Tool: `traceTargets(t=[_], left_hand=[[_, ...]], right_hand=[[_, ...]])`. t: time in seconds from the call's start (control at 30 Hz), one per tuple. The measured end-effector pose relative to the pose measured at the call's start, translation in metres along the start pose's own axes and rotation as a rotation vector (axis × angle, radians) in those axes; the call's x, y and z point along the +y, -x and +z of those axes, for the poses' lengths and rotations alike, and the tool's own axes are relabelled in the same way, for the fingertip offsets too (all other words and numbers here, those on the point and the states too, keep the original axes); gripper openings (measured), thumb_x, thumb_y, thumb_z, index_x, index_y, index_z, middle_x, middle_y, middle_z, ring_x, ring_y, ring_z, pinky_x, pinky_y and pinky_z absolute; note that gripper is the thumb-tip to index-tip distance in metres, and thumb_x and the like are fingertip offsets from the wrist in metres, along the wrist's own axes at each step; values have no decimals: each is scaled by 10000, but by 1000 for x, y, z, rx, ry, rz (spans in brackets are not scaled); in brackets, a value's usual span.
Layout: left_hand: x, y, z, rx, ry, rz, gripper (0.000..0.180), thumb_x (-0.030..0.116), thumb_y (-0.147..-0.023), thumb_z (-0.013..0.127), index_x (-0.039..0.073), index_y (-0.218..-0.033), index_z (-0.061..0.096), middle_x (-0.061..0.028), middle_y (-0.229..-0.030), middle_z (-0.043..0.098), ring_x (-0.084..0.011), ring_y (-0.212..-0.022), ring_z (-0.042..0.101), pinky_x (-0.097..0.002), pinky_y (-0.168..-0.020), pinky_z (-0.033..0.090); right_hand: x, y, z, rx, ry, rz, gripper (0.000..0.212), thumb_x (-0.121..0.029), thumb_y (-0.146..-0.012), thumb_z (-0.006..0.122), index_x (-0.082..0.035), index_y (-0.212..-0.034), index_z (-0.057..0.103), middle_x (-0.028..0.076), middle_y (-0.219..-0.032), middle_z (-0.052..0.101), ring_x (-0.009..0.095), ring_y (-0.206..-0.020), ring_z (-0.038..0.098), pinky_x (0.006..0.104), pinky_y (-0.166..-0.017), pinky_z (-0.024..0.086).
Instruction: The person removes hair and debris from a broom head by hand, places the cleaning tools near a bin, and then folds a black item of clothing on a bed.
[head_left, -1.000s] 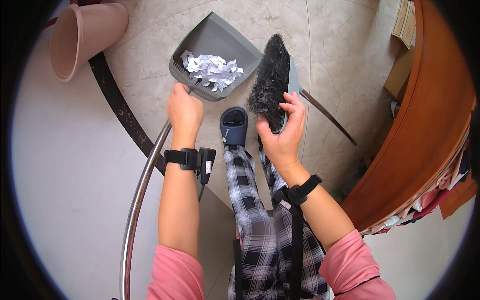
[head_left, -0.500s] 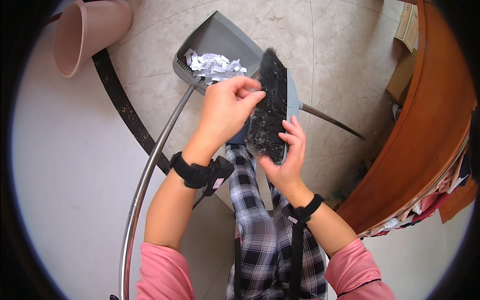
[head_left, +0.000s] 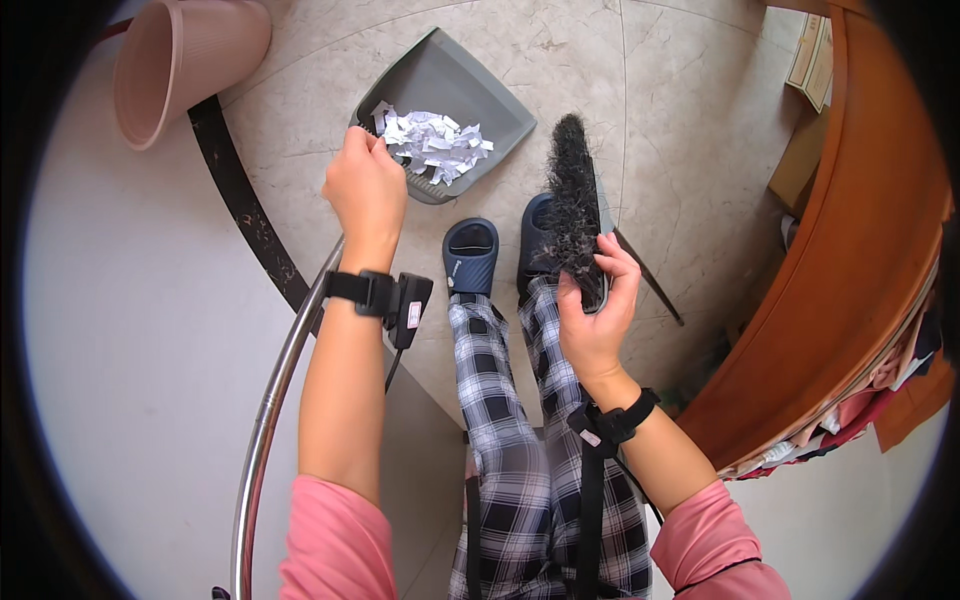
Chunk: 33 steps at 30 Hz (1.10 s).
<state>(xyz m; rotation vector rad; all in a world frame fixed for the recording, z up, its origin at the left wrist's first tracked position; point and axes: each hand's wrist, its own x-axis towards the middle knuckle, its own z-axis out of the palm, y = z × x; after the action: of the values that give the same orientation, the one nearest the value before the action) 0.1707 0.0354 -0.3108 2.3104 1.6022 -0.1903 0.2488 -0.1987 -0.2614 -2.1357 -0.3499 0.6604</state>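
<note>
My right hand (head_left: 605, 310) grips the lower end of a broom (head_left: 573, 195), its dark, dusty bristles turned toward the left and its handle slanting away behind. Fingers closed in a pinch, my left hand (head_left: 365, 190) is over the left edge of a grey dustpan (head_left: 455, 80); whatever it holds, if anything, is hidden. Torn white paper scraps (head_left: 435, 140) lie in the dustpan near its toothed edge. The dustpan's metal handle (head_left: 275, 390) curves down on the left, partly behind my left wrist.
A pink ribbed bin (head_left: 205, 60) lies tilted at the upper left. To the right stands a wooden cabinet (head_left: 810, 290) with folded cloth (head_left: 850, 410) and cardboard boxes (head_left: 803, 150) beside it. My blue slippers (head_left: 472, 265) rest on the tiled floor (head_left: 690, 90).
My left hand has moved from the broom's bristles leftward to the dustpan's edge. My right hand has shifted the broom slightly right and turned it more edge-on.
</note>
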Motion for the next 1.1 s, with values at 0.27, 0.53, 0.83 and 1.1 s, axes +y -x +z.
traceTargets(t=[0.27, 0.53, 0.83, 1.1], left_hand=[[-20, 5, 35, -170, 107, 10, 373, 213, -864, 475, 58, -1198, 532, -192, -1124, 569, -338, -1016, 553, -370, -865, 430], [-22, -9, 13, -457, 1007, -684, 559, 424, -960, 273, 16, -1336, 345, -148, -1365, 382, -253, -1285, 326, -419, -1025, 281], [-9, -7, -5, -477, 1450, -844, 531, 368, -973, 246, -22, -1328, 301, -182, -1363, 353, -293, -1266, 341, -441, -1032, 315], [-3, 32, 23, -386, 867, -573, 141, 150, -813, 616, 34, -876, 568, 8, -708, 535, -76, -614, 508, -220, -597, 472]], right_hand=[[1, -1, 3, 21, -42, 43, 353, -66, -682, 643, -8, -971, 449, 169, -1145, 491, 378, -1160, 430, 436, -962, 343], [-1, -6, 1, 41, -79, 55, 347, -62, -679, 633, -6, -973, 458, 163, -1133, 498, 368, -1140, 445, 424, -947, 355], [-16, -10, -2, 101, -149, 172, 323, -78, -717, 664, -8, -960, 464, 167, -1102, 525, 329, -1110, 480, 388, -922, 380], [-25, -16, -1, 219, -188, 163, 325, -100, -692, 683, -7, -895, 446, 187, -1008, 534, 312, -930, 530, 380, -822, 429]])
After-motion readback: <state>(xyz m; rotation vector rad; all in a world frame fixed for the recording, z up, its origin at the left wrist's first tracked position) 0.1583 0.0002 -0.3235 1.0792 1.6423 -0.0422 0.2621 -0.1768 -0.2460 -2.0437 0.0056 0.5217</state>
